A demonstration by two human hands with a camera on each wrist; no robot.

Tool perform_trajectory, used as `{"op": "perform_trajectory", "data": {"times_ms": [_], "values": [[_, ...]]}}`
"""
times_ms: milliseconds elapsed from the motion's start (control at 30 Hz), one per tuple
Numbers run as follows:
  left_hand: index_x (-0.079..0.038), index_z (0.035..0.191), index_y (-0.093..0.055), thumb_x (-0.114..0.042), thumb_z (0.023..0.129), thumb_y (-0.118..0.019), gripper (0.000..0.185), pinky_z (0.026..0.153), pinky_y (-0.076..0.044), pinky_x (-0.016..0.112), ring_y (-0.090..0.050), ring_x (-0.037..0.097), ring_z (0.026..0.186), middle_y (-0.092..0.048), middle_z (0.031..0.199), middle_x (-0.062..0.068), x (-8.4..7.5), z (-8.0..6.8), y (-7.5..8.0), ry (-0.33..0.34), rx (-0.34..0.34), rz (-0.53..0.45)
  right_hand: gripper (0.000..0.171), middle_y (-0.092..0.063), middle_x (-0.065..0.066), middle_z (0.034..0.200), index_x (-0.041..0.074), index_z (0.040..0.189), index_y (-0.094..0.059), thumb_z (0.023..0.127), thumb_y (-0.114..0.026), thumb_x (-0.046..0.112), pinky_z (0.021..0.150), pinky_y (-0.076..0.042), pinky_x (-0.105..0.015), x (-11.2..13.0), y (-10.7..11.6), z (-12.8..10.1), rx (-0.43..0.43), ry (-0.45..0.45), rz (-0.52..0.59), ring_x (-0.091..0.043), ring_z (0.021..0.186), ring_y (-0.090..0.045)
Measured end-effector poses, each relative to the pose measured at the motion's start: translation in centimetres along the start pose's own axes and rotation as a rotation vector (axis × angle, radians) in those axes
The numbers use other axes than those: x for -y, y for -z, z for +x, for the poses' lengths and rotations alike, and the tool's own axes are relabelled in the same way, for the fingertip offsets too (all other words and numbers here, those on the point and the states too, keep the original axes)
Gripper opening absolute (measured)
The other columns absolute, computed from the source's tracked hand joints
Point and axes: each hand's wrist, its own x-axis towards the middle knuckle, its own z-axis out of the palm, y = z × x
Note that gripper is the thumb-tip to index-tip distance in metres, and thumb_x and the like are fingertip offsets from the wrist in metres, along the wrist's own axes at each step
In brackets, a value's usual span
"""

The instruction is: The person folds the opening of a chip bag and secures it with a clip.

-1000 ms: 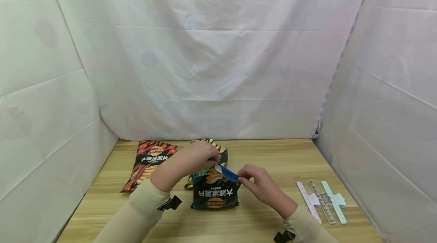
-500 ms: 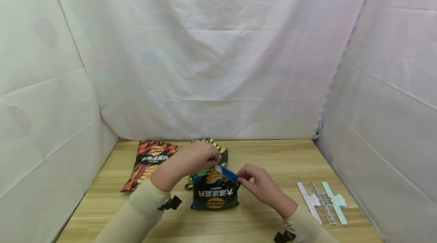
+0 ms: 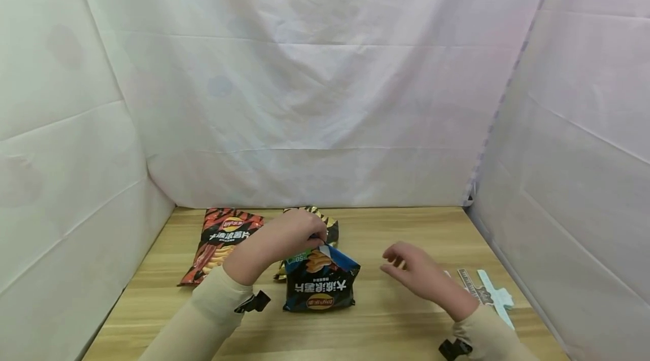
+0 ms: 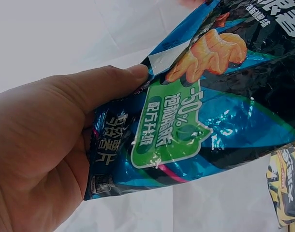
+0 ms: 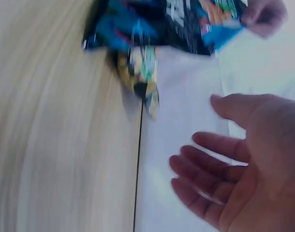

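Note:
A black and blue bag of chips [image 3: 321, 282] stands on the wooden table, its top edge folded over. My left hand [image 3: 299, 229] pinches the top corner of that bag, with the thumb [image 4: 116, 79] lying on the fold in the left wrist view. Apart from the bag, to its right, my right hand [image 3: 418, 271] hovers with fingers relaxed and nothing in them. The right wrist view shows the spread fingers [image 5: 210, 169] below the bag.
Behind the held bag sits a yellow and black chip bag [image 3: 331, 229], partly hidden. A red chip bag [image 3: 223, 242] lies at the left. At the right, ruler-like clips, including a mint one [image 3: 500, 296] and a dark one [image 3: 474, 286], are partly covered by my right arm.
My right hand has let go of the bag's folded top edge and moved right, toward the clips. The left hand has stayed at its corner, and the bag keeps its place.

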Motion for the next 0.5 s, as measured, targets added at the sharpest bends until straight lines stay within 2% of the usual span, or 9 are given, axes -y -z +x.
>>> {"op": "perform_trajectory", "data": {"times_ms": [100, 200, 367, 500], "values": [[-0.020, 0.095, -0.082, -0.017, 0.104, -0.082, 0.010, 0.072, -0.056, 0.028, -0.061, 0.002, 0.075, -0.074, 0.091, -0.010, 0.0, 0.0, 0.0, 0.001, 0.004, -0.002, 0.021, -0.074, -0.005, 0.112, 0.009, 0.119, -0.076, 0.105, -0.080, 0.024, 0.078, -0.060, -0.036, -1.4, 1.5, -0.9, 0.002, -0.113, -0.082, -0.013, 0.093, -0.069], [-0.020, 0.096, -0.082, -0.017, 0.103, -0.082, 0.008, 0.073, -0.057, 0.029, -0.063, 0.002, 0.077, -0.075, 0.092, -0.010, 0.0, 0.0, 0.1, 0.005, 0.004, 0.004, 0.029, -0.074, -0.011, 0.112, 0.001, 0.121, -0.075, 0.104, -0.081, 0.024, 0.080, -0.062, -0.044, -2.7, 3.0, -1.8, 0.023, -0.217, -0.156, -0.021, 0.095, -0.071], [-0.020, 0.096, -0.082, -0.017, 0.103, -0.083, 0.008, 0.073, -0.057, 0.029, -0.063, 0.003, 0.078, -0.074, 0.092, -0.010, 0.0, 0.0, 0.2, 0.010, 0.003, 0.007, 0.043, -0.074, -0.020, 0.110, -0.011, 0.123, -0.070, 0.104, -0.080, 0.026, 0.084, -0.061, -0.059, -4.9, 5.3, -3.2, 0.090, -0.332, -0.279, -0.038, 0.099, -0.073], [-0.020, 0.095, -0.082, -0.017, 0.103, -0.082, 0.008, 0.073, -0.057, 0.029, -0.062, 0.003, 0.077, -0.074, 0.091, -0.010, 0.0, -0.1, 0.2, 0.013, 0.004, -0.001, 0.047, -0.075, -0.022, 0.106, -0.015, 0.122, -0.069, 0.103, -0.079, 0.027, 0.082, -0.060, -0.060, -6.5, 6.4, -4.2, 0.131, -0.388, -0.307, -0.038, 0.096, -0.073]]}}
